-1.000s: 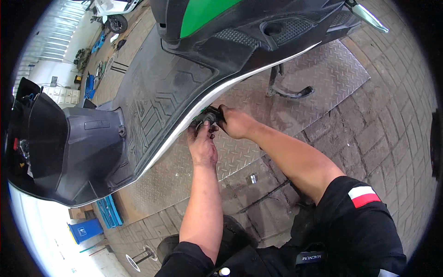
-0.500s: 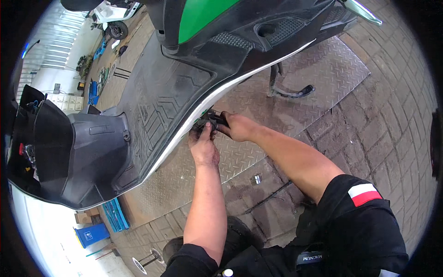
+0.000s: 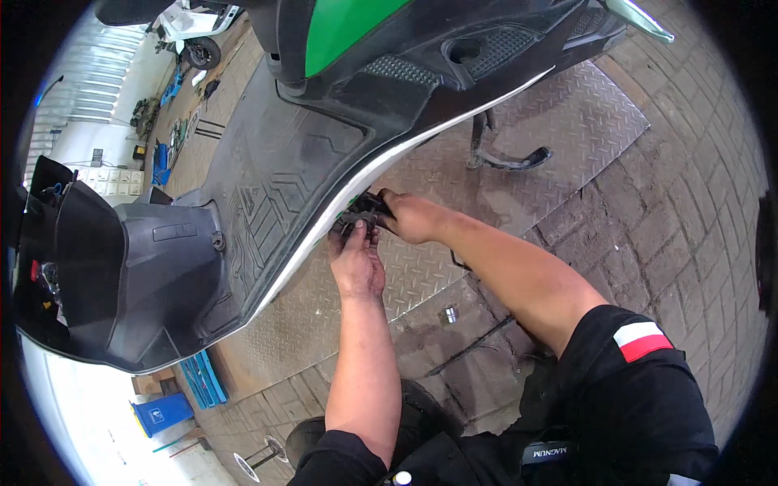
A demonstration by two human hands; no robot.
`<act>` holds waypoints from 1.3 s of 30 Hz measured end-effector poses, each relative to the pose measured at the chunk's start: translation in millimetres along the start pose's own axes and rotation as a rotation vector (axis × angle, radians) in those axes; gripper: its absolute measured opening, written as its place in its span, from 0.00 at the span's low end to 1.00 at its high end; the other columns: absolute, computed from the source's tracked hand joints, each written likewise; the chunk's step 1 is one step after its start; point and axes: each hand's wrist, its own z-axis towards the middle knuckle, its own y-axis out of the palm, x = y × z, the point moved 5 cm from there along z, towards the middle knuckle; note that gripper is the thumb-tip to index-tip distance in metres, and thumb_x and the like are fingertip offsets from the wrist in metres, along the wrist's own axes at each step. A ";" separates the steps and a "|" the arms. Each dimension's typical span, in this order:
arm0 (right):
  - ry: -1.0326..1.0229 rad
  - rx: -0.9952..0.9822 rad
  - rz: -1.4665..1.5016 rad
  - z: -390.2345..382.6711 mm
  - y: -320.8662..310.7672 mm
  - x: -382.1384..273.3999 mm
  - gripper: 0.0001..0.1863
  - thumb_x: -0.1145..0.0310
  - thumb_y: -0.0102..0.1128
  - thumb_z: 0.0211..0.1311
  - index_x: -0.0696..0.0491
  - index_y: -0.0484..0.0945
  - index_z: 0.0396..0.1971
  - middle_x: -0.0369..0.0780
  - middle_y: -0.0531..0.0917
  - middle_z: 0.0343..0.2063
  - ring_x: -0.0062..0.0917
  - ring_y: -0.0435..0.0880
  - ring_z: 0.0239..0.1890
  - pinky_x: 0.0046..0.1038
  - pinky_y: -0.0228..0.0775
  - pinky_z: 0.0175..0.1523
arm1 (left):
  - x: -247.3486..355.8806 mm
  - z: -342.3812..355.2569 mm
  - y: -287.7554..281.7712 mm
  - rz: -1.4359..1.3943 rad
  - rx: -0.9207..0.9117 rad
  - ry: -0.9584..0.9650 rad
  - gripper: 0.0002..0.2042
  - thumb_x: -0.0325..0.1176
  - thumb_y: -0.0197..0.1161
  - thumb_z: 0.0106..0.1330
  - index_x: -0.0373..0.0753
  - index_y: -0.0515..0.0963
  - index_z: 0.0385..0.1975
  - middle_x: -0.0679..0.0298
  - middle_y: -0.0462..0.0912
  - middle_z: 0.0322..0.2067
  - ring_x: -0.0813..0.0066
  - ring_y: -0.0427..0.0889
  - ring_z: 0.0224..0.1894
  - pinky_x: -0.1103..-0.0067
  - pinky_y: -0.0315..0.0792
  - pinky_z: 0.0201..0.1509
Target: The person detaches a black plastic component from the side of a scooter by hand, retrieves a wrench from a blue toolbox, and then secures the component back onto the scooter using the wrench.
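Observation:
A scooter (image 3: 292,154) with a dark footboard, green panel and white lower trim fills the upper left. At the trim's lower edge, a small dark mechanical part (image 3: 359,216) sits between my hands, its kind hard to make out. My left hand (image 3: 356,263) closes on it from below, thumb on its front. From the right, my right hand (image 3: 412,217) has its fingers closed at the part's upper right side; the fingertips are partly hidden there. Both hands are smudged with dark grime.
A diamond-pattern metal plate (image 3: 421,267) lies under the scooter, with the dark stand (image 3: 510,159) above it. On the brick floor (image 3: 664,235) near the plate's edge is a small shiny metal cylinder (image 3: 451,314). A blue tray (image 3: 203,379) and blue bin (image 3: 164,414) are at lower left.
Both hands have shifted slightly left, staying at the dark part. The right hand's fingers reach a little higher on it. The view itself has moved slightly.

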 end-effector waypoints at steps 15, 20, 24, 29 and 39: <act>0.122 -0.070 0.037 1.6 6.1 4.9 0.23 0.55 0.45 0.68 0.62 0.72 0.47 0.58 0.79 0.45 0.51 0.77 0.52 0.44 0.68 0.56 | -5.1 -2.6 5.4 -0.058 -0.011 0.069 0.20 0.20 0.55 0.66 0.40 0.66 0.58 0.60 0.76 0.51 0.69 0.78 0.50 0.74 0.72 0.51; 0.111 -0.072 0.055 2.1 2.0 2.4 0.24 0.55 0.44 0.69 0.62 0.70 0.49 0.59 0.78 0.46 0.52 0.76 0.52 0.44 0.67 0.57 | -4.6 -2.4 8.2 -0.062 0.005 0.056 0.21 0.19 0.55 0.65 0.40 0.66 0.58 0.60 0.77 0.51 0.67 0.78 0.50 0.72 0.72 0.53; 0.162 -0.071 0.040 1.7 1.3 -0.5 0.26 0.55 0.45 0.68 0.63 0.68 0.53 0.59 0.78 0.47 0.51 0.76 0.53 0.43 0.67 0.58 | -3.9 -1.7 12.0 -0.101 -0.054 0.084 0.20 0.20 0.56 0.65 0.40 0.67 0.57 0.60 0.77 0.51 0.67 0.78 0.50 0.73 0.72 0.52; 0.137 -0.074 0.110 4.1 3.6 2.3 0.27 0.56 0.47 0.68 0.64 0.66 0.56 0.60 0.75 0.52 0.50 0.73 0.58 0.41 0.65 0.61 | -6.2 -0.5 8.1 -0.097 -0.016 0.087 0.18 0.20 0.56 0.66 0.39 0.68 0.55 0.61 0.77 0.51 0.68 0.78 0.50 0.73 0.72 0.51; 0.102 -0.048 0.138 3.6 1.5 9.2 0.31 0.55 0.44 0.68 0.65 0.63 0.60 0.60 0.74 0.54 0.49 0.72 0.59 0.38 0.62 0.63 | -6.9 -2.1 12.4 -0.077 0.027 0.126 0.15 0.20 0.54 0.68 0.37 0.67 0.54 0.59 0.76 0.50 0.69 0.78 0.50 0.75 0.73 0.50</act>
